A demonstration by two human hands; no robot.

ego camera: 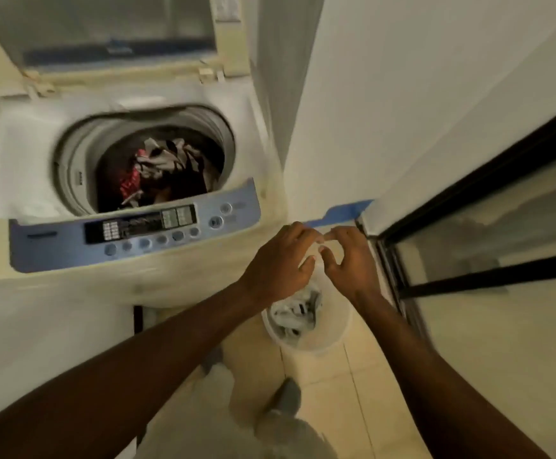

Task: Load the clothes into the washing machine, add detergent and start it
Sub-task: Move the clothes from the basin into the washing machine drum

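Observation:
The top-loading washing machine [21, 144] stands at the left with its lid [104, 28] raised. Mixed red, white and dark clothes [160, 170] lie in the drum. Its blue control panel [137, 230] faces me along the front. To the right of the machine, my left hand [280, 260] and my right hand [349, 256] meet fingertip to fingertip. They pinch a small pale item [323, 241], which is too blurred to identify. Both hands hover over a white bucket [333, 336] on the floor, which holds pale fabric [296, 309].
A white wall [353, 111] rises just behind my hands, with a blue strip [346, 212] at its foot. A dark-framed glass door [468, 226] runs along the right. The floor [329, 392] is beige tile, and my feet are below.

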